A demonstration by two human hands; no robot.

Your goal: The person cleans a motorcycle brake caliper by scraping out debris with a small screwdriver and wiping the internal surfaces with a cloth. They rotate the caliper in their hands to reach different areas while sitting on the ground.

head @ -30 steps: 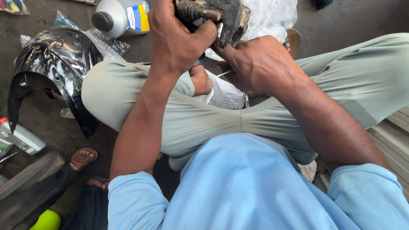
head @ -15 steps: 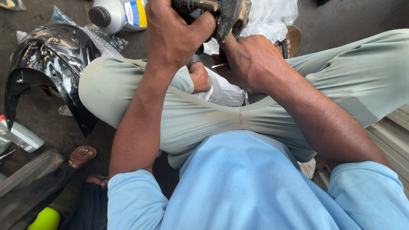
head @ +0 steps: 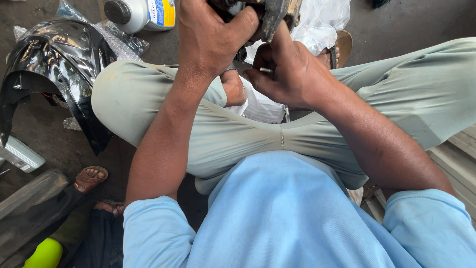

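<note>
While the left hand (head: 213, 34) clamps around a dark metal part (head: 277, 12) at the top edge, the right hand (head: 290, 74) pinches a small screw (head: 266, 71) just beneath it — above the knees.

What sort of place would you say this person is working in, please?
Probably an informal vehicle repair spot on bare ground: a glossy black body panel lies on the floor, a grey oil bottle beside it, and both hands grip a dirty metal part.
</note>
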